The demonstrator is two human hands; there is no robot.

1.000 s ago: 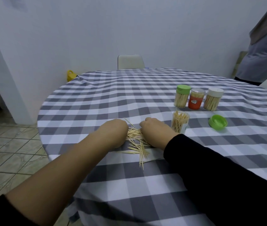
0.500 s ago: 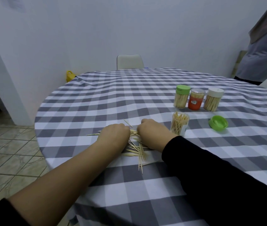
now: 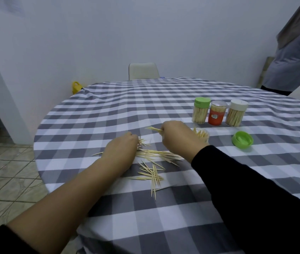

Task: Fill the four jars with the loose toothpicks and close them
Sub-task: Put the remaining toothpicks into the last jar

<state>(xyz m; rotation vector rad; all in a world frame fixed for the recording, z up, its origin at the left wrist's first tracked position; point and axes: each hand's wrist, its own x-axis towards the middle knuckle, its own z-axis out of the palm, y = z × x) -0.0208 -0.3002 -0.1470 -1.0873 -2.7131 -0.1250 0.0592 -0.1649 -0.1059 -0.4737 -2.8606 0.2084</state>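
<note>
So the loose toothpicks (image 3: 152, 162) are scattered on the checked tablecloth (image 3: 109, 110) near the front edge, in two rough clumps. The upper clump lies mostly flat with long axes running 9 to 3 o'clock, tips fanning toward 4. The lower clump, down at 6 o'clock from it, is messier: a few sticks point straight 12 to 6, others slant 10 to 4.

Left hand (image 3: 120, 153) is knuckles-up on the left end of the pile, fingers curled down onto the sticks; can't tell if it's actually got any pinched. Right hand (image 3: 179, 139) is lifted a bit and pinching a small bundle (image 3: 153, 128) between fingertips, the bundle lying nearly level, tips sticking out toward 9 o'clock.

Just past the right hand at 2 o'clock is the open jar (image 3: 202, 135), upright, sticks standing in it. Its green lid (image 3: 242, 139) lies upside down off at 3 o'clock. Behind those, three closed jars in a row: green-capped jar (image 3: 201, 113), orange jar (image 3: 217, 115), white-capped jar (image 3: 236, 115), all upright, sticks vertical inside.
</note>
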